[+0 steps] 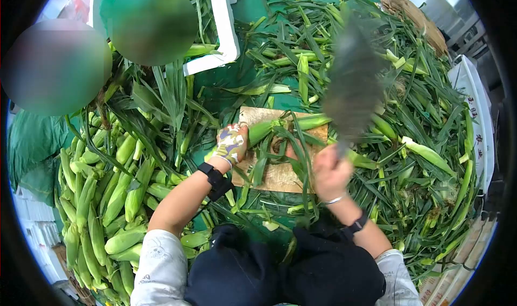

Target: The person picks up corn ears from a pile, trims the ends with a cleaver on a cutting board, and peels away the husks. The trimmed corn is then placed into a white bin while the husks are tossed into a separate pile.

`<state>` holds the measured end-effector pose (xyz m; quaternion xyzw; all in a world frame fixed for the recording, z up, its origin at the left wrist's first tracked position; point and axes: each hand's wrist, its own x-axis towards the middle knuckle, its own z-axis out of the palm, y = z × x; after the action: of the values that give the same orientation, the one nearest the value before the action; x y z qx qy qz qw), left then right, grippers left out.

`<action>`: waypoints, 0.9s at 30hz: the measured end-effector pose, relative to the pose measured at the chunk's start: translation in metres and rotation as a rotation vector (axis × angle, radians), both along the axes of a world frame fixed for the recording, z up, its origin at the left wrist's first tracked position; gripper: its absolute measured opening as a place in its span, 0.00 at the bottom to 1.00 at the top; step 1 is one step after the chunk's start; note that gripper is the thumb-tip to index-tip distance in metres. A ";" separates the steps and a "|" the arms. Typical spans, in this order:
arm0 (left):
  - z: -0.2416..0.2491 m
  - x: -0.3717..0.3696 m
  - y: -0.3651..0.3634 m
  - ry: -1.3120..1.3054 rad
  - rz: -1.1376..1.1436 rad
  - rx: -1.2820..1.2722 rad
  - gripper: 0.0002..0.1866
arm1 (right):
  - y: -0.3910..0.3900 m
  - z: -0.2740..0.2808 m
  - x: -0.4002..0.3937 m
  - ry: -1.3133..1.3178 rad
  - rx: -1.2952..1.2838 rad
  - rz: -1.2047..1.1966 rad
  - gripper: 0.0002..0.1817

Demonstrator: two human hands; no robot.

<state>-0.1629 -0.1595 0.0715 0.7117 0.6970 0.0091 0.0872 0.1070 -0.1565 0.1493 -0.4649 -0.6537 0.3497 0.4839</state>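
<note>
Head view, left to right: heap of corn ears (102, 198) lower left. Gloved left hand (231, 143) grasping corn cob (283, 125) on cutting board (280, 176), mid-frame. Right hand (329, 172) clenched on raised cleaver (353, 85). Advice: keep glove clear of cut line, strike cob end squarely.

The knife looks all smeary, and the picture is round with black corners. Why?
In the head view, the cleaver in the right hand is motion-blurred, while the corn ear under the gloved left hand and the cutting board stay sharp. The fisheye lens bends the edges and leaves dark corners. Two soft round patches at the upper left are blurred out.
</note>
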 end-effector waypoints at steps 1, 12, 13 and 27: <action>0.006 0.006 -0.005 -0.004 -0.005 -0.058 0.18 | -0.017 -0.030 -0.007 -0.254 -0.136 0.006 0.17; 0.138 -0.110 -0.194 -0.724 0.463 -0.241 0.44 | 0.047 -0.059 0.107 -0.562 -0.385 -0.322 0.32; 0.150 -0.128 -0.243 -0.995 0.664 -0.043 0.43 | 0.054 -0.065 0.128 -0.690 -0.271 -0.519 0.32; 0.284 -0.205 -0.122 0.376 0.369 0.966 0.28 | -0.044 -0.017 0.032 -0.704 -0.336 0.358 0.16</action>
<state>-0.3680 -0.2818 0.3551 0.5260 0.7305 0.2156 -0.3785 0.1391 -0.2009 0.1321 -0.5075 -0.7834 0.3496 0.0805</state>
